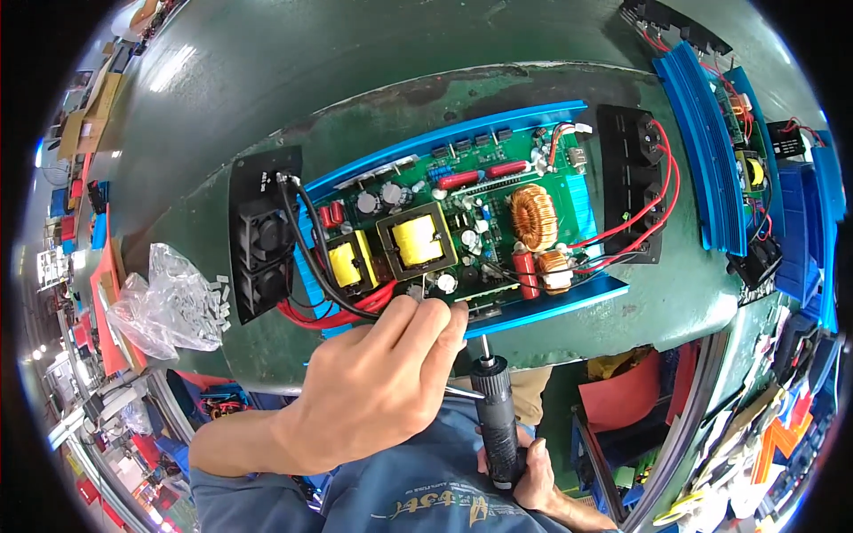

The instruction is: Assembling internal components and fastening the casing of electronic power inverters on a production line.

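An open power inverter lies before me: a green circuit board [484,213] in a blue metal housing [569,302], with yellow-wound transformers [416,242] and a copper toroid coil [533,218]. My left hand [378,382] is closed at the near edge of the board, fingertips pinched by the near wall. A thin metal shaft [464,392] shows beside that hand; what the fingers hold is hidden. My right hand [533,471] grips a black electric screwdriver [496,417], its bit pointing up against the near blue wall.
Black end panels stand either side: one with fans [265,235] at left, one with red wires [631,186] at right. A clear plastic bag [169,306] with small pale pieces lies left. Other blue housings [706,151] and a blue bin [797,235] are at right.
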`<state>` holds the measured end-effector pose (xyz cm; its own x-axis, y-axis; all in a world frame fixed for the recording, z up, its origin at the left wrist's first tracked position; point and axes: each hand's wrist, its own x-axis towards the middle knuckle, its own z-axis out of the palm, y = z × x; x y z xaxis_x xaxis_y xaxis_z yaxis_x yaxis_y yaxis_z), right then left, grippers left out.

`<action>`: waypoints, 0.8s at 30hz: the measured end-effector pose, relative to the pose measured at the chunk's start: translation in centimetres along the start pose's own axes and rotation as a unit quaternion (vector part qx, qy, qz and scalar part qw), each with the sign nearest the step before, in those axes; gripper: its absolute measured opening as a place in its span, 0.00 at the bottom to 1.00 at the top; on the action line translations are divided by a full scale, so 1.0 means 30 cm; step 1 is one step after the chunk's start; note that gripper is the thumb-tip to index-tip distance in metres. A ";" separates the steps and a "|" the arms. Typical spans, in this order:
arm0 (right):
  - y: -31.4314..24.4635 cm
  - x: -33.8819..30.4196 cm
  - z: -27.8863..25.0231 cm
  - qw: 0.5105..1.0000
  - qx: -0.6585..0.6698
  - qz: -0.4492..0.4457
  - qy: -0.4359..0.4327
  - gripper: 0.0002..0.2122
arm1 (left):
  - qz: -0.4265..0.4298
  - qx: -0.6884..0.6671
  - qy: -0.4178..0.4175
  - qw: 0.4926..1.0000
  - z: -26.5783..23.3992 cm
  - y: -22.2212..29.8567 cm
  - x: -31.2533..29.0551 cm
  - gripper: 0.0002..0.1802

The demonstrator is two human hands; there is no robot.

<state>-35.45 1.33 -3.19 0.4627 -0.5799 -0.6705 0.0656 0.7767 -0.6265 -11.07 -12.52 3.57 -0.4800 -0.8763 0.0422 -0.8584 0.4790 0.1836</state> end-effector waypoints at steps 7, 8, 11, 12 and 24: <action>-0.013 0.002 -0.018 0.999 -0.051 -0.017 -0.005 0.46 | 0.027 -0.019 -0.015 0.999 -0.021 -0.015 0.004 0.16; -0.023 0.009 -0.021 0.999 0.000 0.016 -0.036 0.47 | 0.024 -0.024 -0.019 0.999 -0.027 -0.018 0.007 0.15; -0.046 0.017 -0.032 0.993 0.062 0.052 -0.082 0.47 | 0.009 -0.028 -0.020 0.999 -0.033 -0.011 0.007 0.15; -0.051 0.017 -0.038 0.991 0.071 0.058 -0.097 0.47 | -0.004 -0.028 -0.017 0.999 -0.030 -0.006 0.007 0.15; 0.129 0.023 -0.124 0.984 -0.007 -0.147 0.102 0.42 | -0.467 -0.070 0.195 0.860 0.058 -0.161 -0.481 0.08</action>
<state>-38.17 3.02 -7.54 0.2379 -0.8176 -0.5243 0.1580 0.5652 -0.8097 -0.31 -2.10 0.36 0.5266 -0.8395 0.1339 -0.7936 -0.4290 0.4315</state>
